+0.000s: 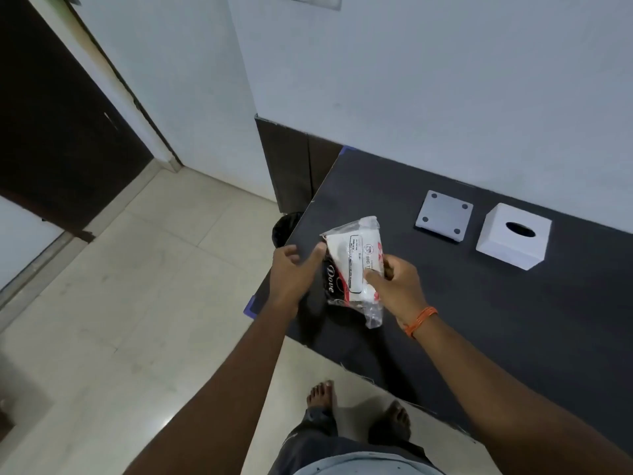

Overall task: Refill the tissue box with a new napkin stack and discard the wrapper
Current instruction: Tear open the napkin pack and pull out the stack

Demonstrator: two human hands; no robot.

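Fingers of the right hand pinch a clear plastic-wrapped white napkin pack above the dark table, while the left hand, fingers loosely spread, touches its left edge. Well apart to the right stand a white cube tissue box and its square grey base plate.

The bin at frame centre is mostly hidden behind the surface; the napkin pack print is too blurred to read.

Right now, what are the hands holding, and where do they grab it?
The right hand pinches the wrapped napkin pack on its lower right side. The left hand touches its left edge.
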